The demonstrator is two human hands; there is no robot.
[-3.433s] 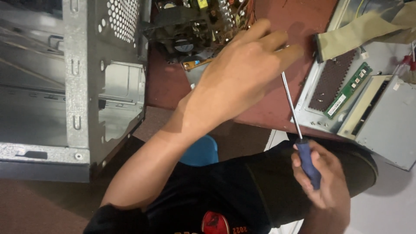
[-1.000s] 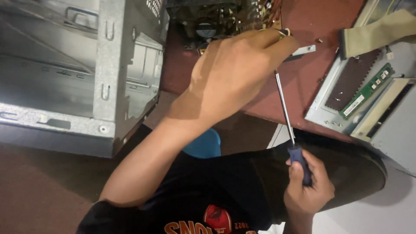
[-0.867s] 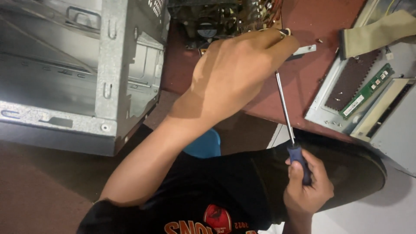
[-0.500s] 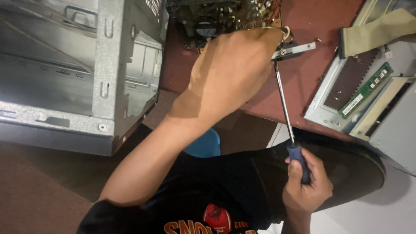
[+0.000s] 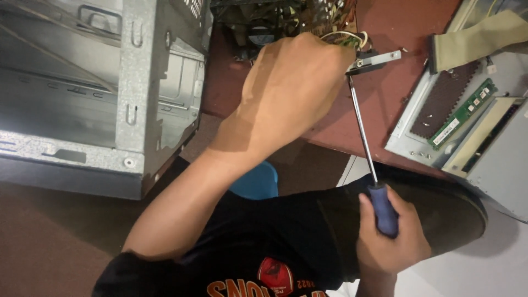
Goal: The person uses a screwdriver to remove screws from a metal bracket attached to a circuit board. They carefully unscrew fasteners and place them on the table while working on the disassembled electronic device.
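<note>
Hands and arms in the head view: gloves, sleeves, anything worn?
Both bare: no gloves, no rings, no watch or band that shows on the left hand or the right hand. The left forearm is uncovered up to a short black sleeve near the shoulder. It belongs to a black T-shirt with a red and orange print on the chest. The right arm is mostly out of frame.

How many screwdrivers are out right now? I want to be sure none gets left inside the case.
1: a blue-handled screwdriver, handle in the right hand, tip at the metal bracket held by the left hand. Others may be hidden.
</note>
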